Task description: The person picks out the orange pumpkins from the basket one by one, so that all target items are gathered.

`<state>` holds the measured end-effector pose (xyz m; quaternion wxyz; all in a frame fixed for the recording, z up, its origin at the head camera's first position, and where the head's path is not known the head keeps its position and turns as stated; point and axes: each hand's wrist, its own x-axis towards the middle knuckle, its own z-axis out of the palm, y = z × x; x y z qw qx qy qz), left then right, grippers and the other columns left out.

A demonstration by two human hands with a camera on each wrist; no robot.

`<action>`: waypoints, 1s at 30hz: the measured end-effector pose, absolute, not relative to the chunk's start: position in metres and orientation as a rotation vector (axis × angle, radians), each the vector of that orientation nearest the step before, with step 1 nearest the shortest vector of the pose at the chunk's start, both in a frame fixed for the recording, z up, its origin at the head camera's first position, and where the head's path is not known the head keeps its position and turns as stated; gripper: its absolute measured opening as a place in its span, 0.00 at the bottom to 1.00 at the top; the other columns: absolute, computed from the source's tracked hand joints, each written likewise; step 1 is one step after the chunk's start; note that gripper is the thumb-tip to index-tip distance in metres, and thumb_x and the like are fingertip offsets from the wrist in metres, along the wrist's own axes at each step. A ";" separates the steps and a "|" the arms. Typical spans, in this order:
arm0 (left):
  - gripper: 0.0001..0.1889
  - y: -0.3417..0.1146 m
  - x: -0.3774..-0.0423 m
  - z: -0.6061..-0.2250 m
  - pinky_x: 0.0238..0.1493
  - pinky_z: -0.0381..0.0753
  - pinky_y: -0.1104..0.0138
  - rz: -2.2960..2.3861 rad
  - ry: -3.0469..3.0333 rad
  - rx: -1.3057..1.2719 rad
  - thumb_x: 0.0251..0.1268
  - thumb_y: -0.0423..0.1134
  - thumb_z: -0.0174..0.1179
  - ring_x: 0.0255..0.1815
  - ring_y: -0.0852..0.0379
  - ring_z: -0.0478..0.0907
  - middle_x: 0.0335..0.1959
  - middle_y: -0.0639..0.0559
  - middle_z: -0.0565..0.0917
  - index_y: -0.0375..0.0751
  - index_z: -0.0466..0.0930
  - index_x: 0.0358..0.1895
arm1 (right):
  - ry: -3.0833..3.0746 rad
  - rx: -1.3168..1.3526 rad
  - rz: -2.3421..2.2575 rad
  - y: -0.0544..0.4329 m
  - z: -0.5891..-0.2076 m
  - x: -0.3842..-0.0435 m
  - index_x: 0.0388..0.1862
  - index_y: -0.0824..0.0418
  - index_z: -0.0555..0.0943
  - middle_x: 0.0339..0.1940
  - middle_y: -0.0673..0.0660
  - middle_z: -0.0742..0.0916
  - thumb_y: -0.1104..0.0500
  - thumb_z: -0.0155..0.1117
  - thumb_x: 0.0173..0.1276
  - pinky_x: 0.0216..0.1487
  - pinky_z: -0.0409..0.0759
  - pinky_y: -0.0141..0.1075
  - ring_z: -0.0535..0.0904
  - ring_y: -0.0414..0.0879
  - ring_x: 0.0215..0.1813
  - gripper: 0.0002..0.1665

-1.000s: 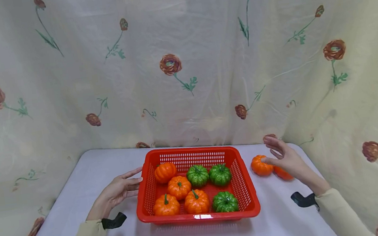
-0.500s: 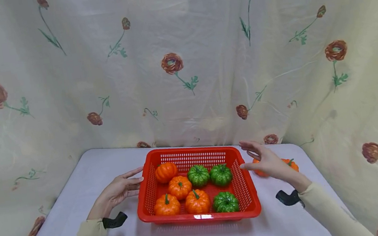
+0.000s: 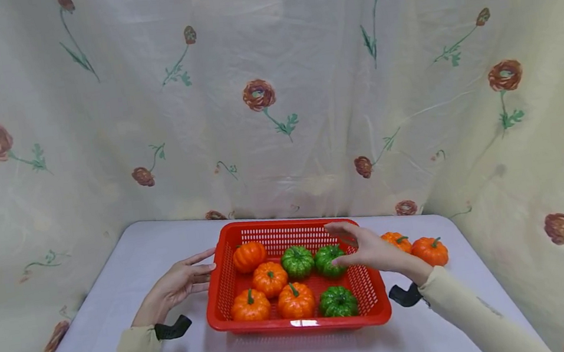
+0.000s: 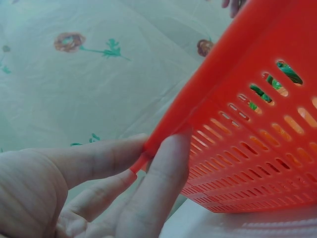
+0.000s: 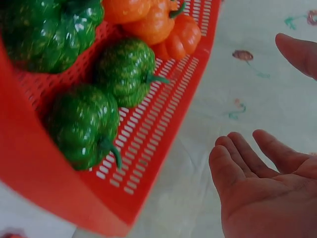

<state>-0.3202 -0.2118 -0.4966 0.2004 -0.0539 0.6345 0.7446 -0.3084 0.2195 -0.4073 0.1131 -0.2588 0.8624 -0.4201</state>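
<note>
Red basket [image 3: 259,325] sits in the middle of the bench [image 3: 157,243], with 4 orange pumpkins [image 3: 270,279] and 3 green pumpkins [image 3: 298,261] in it. Over the last 1 second the right hand [image 3: 369,248] has come in from the bench's right side and now hangs above the basket's right side. That puts it nearest the green pumpkins rather than the 2 loose pumpkins [image 3: 430,251], orange as well, which lie side by side on the bench and show more fully now. No pumpkin has changed place: the counts inside and outside match the earlier views.

The right hand's fingers are wide, thumb well apart, holding nothing. The left hand [image 3: 176,285] stays at the left rim; its wrist view shows fingers on both sides of the lip, a narrow hold on the basket.

Some of this is hard to make out. The left fingertips partly vanish behind the lip, so how firmly they press cannot be told. The right hand covers some of the right rim and the back green pumpkin, and its wrist hides part of the nearer loose pumpkin. In the right wrist view the near rim blurs and the upper pumpkins are cut off.
</note>
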 end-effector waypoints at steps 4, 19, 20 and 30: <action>0.33 -0.212 -0.321 -0.497 0.47 0.85 0.57 2.072 1.781 -0.162 0.65 0.36 0.61 0.42 0.52 0.86 0.47 0.47 0.85 0.47 0.62 0.73 | 2.494 -0.785 -1.184 0.209 -0.414 -0.311 0.71 0.56 0.65 0.71 0.59 0.71 0.48 0.74 0.57 0.70 0.66 0.57 0.65 0.58 0.72 0.46; 0.32 -0.211 -0.320 -0.498 0.47 0.85 0.56 2.079 1.804 -0.169 0.65 0.36 0.61 0.43 0.50 0.86 0.51 0.44 0.83 0.48 0.64 0.72 | 2.326 -0.836 -1.071 0.171 -0.441 -0.315 0.70 0.64 0.65 0.70 0.63 0.72 0.55 0.73 0.59 0.71 0.65 0.56 0.65 0.60 0.72 0.43; 0.32 -0.211 -0.320 -0.497 0.47 0.85 0.56 2.081 1.802 -0.169 0.65 0.36 0.62 0.43 0.50 0.86 0.51 0.44 0.83 0.47 0.64 0.72 | 2.318 -0.836 -1.060 0.170 -0.443 -0.315 0.70 0.64 0.65 0.70 0.63 0.72 0.56 0.72 0.59 0.71 0.65 0.56 0.65 0.59 0.72 0.43; 0.32 -0.211 -0.320 -0.498 0.46 0.85 0.57 2.079 1.796 -0.158 0.64 0.37 0.62 0.42 0.51 0.86 0.50 0.45 0.84 0.47 0.64 0.72 | 2.313 -0.830 -0.915 0.153 -0.459 -0.316 0.70 0.65 0.65 0.68 0.61 0.74 0.56 0.73 0.59 0.69 0.70 0.50 0.70 0.56 0.69 0.43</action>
